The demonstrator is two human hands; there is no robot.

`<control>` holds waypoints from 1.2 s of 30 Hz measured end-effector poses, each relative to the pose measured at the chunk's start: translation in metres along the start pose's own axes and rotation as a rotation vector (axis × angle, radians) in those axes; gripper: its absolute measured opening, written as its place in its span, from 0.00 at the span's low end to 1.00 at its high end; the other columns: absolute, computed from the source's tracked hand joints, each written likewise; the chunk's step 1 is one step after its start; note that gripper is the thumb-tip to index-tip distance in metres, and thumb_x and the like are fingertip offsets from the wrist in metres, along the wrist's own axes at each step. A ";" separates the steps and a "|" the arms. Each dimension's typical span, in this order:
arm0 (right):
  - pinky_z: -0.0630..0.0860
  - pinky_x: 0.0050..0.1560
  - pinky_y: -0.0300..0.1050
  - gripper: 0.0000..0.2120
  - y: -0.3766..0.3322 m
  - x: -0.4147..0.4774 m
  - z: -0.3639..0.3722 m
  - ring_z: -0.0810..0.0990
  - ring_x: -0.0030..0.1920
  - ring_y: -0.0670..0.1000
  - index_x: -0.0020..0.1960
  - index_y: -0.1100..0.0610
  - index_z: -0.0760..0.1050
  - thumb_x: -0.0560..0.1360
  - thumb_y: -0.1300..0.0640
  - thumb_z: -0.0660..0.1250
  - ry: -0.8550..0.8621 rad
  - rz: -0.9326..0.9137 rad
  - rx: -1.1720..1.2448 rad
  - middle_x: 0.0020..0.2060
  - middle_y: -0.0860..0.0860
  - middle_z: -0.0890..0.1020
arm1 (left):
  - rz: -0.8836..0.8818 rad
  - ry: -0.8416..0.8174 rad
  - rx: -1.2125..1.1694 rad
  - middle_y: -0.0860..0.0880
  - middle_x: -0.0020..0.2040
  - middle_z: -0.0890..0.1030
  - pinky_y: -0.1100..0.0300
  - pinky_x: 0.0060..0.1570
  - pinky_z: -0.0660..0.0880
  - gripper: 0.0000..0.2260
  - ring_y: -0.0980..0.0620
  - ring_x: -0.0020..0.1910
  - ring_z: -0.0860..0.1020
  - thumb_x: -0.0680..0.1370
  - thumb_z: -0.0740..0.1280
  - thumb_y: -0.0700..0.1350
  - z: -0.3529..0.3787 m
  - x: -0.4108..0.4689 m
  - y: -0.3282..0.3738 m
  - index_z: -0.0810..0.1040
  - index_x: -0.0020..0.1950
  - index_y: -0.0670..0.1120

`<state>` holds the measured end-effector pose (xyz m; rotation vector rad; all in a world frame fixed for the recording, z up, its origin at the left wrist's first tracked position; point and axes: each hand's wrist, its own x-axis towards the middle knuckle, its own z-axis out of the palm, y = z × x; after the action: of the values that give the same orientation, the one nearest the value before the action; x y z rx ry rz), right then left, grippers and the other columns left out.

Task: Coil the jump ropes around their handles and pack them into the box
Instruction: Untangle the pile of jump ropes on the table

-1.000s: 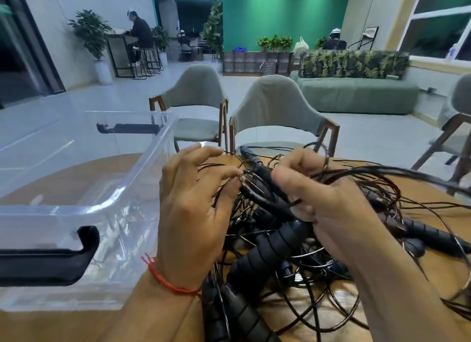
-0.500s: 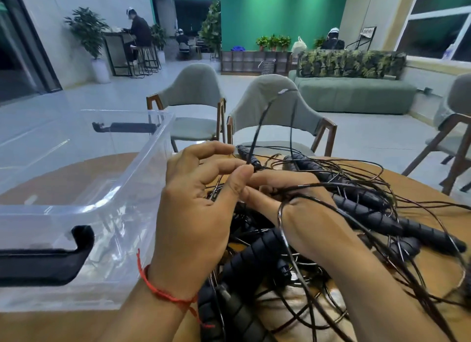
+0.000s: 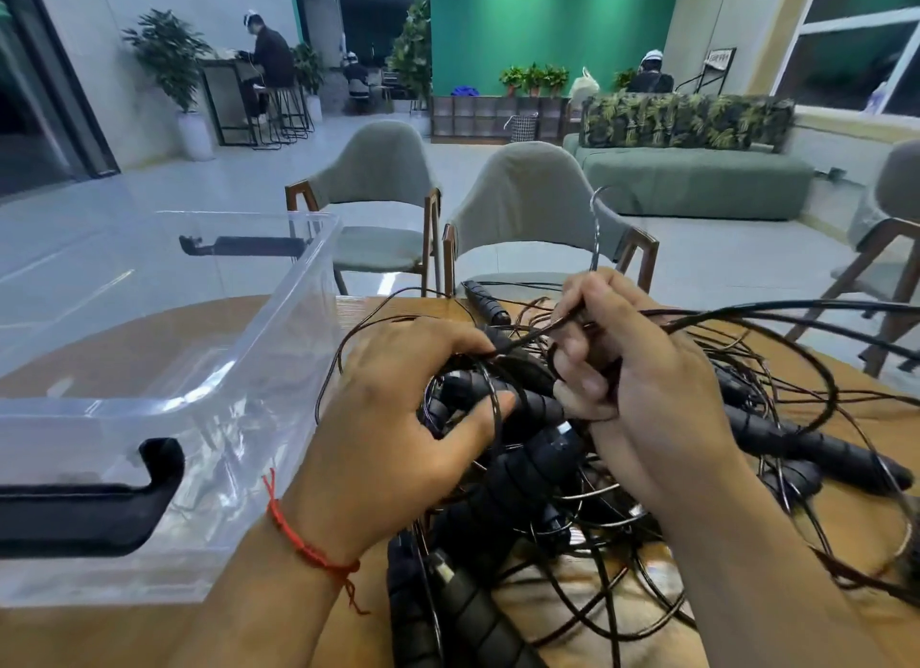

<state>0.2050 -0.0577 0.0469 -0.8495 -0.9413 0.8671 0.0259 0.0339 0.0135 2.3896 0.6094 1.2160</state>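
Tangled pile of black jump ropes (image 3: 542,473) on the wooden table (image 3: 99,637), right of the clear plastic box (image 3: 279,314). Left hand (image 3: 398,418) is low on the pile, fingers and thumb curled round a ribbed black handle (image 3: 532,398). Right hand (image 3: 642,393) is raised just beside it, thumb and forefinger pinching a thin cord (image 3: 527,339) that runs taut back to the left fingers. Loose cord loops spread right. Two grey chairs (image 3: 522,204) behind the table.

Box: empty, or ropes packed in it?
Empty, as far as shows: only tabletop through the box walls; ropes lie tangled beside it.
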 end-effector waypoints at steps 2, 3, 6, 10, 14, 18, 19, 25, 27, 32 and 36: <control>0.60 0.24 0.36 0.11 0.000 0.000 0.001 0.63 0.27 0.45 0.47 0.56 0.75 0.85 0.53 0.61 0.008 -0.004 -0.002 0.32 0.50 0.72 | 0.006 0.052 0.034 0.63 0.57 0.78 0.48 0.62 0.76 0.13 0.55 0.62 0.78 0.76 0.74 0.51 0.001 0.001 0.000 0.78 0.60 0.58; 0.60 0.24 0.36 0.12 0.001 0.000 0.001 0.63 0.27 0.45 0.46 0.54 0.76 0.86 0.53 0.60 0.022 -0.005 0.026 0.32 0.49 0.71 | 0.019 0.081 0.042 0.64 0.57 0.77 0.50 0.61 0.77 0.13 0.56 0.61 0.78 0.76 0.74 0.48 0.001 0.001 0.001 0.78 0.59 0.56; 0.58 0.24 0.35 0.16 -0.004 0.001 -0.002 0.61 0.27 0.43 0.42 0.49 0.74 0.86 0.48 0.59 0.104 0.007 0.210 0.33 0.45 0.69 | 0.010 0.133 0.141 0.63 0.51 0.75 0.51 0.58 0.76 0.10 0.57 0.56 0.76 0.77 0.70 0.44 -0.003 0.001 -0.006 0.78 0.57 0.54; 0.57 0.24 0.35 0.18 -0.011 0.004 -0.012 0.62 0.29 0.43 0.41 0.49 0.68 0.88 0.46 0.55 0.174 -0.011 0.333 0.35 0.44 0.69 | -0.141 0.129 0.198 0.61 0.47 0.78 0.44 0.55 0.77 0.04 0.53 0.53 0.76 0.82 0.67 0.48 -0.002 0.000 -0.018 0.79 0.54 0.57; 0.55 0.25 0.36 0.20 -0.011 0.005 -0.013 0.62 0.28 0.43 0.38 0.48 0.66 0.88 0.46 0.56 0.199 0.000 0.342 0.33 0.45 0.69 | -0.258 0.253 0.126 0.57 0.45 0.82 0.54 0.47 0.79 0.01 0.56 0.46 0.81 0.86 0.65 0.50 0.003 -0.001 -0.017 0.76 0.56 0.55; 0.53 0.24 0.36 0.20 -0.017 0.003 -0.016 0.54 0.28 0.44 0.38 0.47 0.64 0.88 0.44 0.55 0.154 0.004 0.359 0.28 0.45 0.61 | -0.413 0.302 0.105 0.55 0.37 0.84 0.64 0.35 0.76 0.03 0.58 0.36 0.83 0.86 0.65 0.52 0.003 0.002 -0.022 0.75 0.54 0.55; 0.53 0.24 0.36 0.20 -0.019 0.002 -0.017 0.53 0.29 0.44 0.38 0.47 0.64 0.88 0.44 0.54 0.133 -0.001 0.369 0.28 0.45 0.60 | -0.450 0.296 0.105 0.55 0.37 0.84 0.66 0.33 0.74 0.03 0.58 0.35 0.82 0.86 0.65 0.52 0.003 0.002 -0.022 0.75 0.53 0.55; 0.53 0.24 0.35 0.19 -0.029 -0.003 -0.022 0.54 0.30 0.44 0.39 0.47 0.62 0.89 0.45 0.53 0.114 -0.082 0.427 0.25 0.47 0.58 | -0.644 0.224 0.212 0.52 0.37 0.84 0.63 0.31 0.68 0.03 0.52 0.39 0.82 0.84 0.67 0.49 -0.001 0.003 -0.030 0.78 0.52 0.53; 0.56 0.23 0.34 0.19 -0.031 -0.002 -0.025 0.54 0.30 0.44 0.39 0.47 0.63 0.89 0.45 0.53 0.150 -0.101 0.423 0.25 0.48 0.59 | -0.677 0.168 0.246 0.52 0.39 0.85 0.65 0.32 0.67 0.01 0.51 0.42 0.82 0.84 0.67 0.48 -0.003 0.004 -0.031 0.79 0.53 0.54; 0.57 0.22 0.34 0.20 -0.029 0.000 -0.028 0.55 0.30 0.44 0.39 0.47 0.63 0.89 0.45 0.53 0.169 -0.101 0.442 0.26 0.48 0.60 | -0.537 -0.173 -0.070 0.68 0.60 0.79 0.68 0.46 0.75 0.34 0.64 0.48 0.81 0.78 0.70 0.35 -0.011 0.003 -0.021 0.66 0.73 0.67; 0.57 0.22 0.34 0.20 -0.028 0.000 -0.026 0.53 0.32 0.45 0.39 0.47 0.64 0.89 0.44 0.53 0.174 -0.096 0.433 0.26 0.47 0.60 | -0.276 -0.242 -0.436 0.76 0.67 0.74 0.70 0.65 0.68 0.35 0.65 0.77 0.67 0.70 0.67 0.45 -0.027 0.013 0.007 0.71 0.75 0.67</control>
<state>0.2357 -0.0742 0.0628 -0.4920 -0.6050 0.8575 0.0117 0.0393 0.0408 1.9697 0.5129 0.8255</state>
